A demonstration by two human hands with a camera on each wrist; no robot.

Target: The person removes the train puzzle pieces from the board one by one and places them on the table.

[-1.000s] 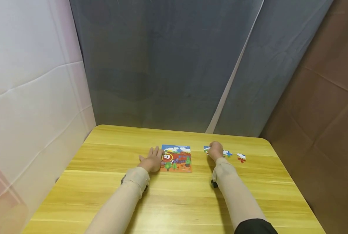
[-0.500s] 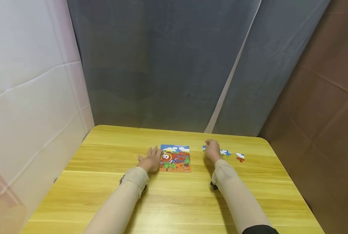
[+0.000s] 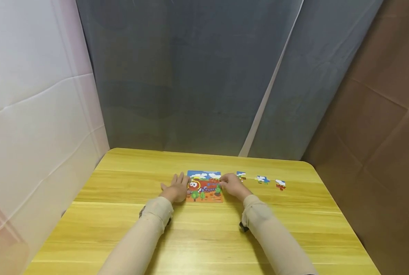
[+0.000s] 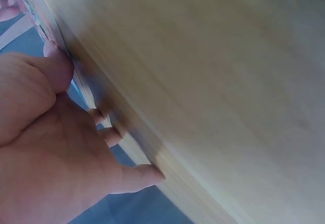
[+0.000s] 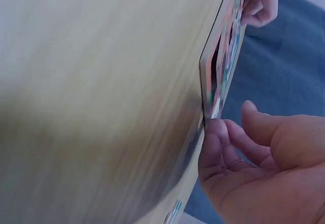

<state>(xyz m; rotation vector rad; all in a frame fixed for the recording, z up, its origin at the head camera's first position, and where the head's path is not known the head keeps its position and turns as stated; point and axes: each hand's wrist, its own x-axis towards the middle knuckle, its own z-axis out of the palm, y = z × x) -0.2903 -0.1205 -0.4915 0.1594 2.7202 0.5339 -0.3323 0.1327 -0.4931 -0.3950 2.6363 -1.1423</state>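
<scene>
A jigsaw puzzle (image 3: 204,194) with a red cartoon figure, green trees and a blue sky lies flat on the table. My left hand (image 3: 177,188) is spread along its left edge, and the left wrist view shows its thumb touching that edge. My right hand (image 3: 234,185) is at the puzzle's right edge. In the right wrist view its bent fingertips (image 5: 216,128) meet the puzzle's edge, while the thumb stands apart from them and nothing shows between. Right of this hand lie three loose jigsaw pieces, a near one (image 3: 240,175), a middle one (image 3: 262,179) and a far one (image 3: 280,185).
The wooden table (image 3: 204,236) has rounded far corners. Behind it hangs a dark grey curtain (image 3: 190,76), with a pale cloth (image 3: 39,114) on the left and a brown one (image 3: 369,122) on the right.
My right hand has moved left from over the loose pieces to the puzzle's right edge, uncovering the near piece. The left hand has stayed beside the puzzle.
</scene>
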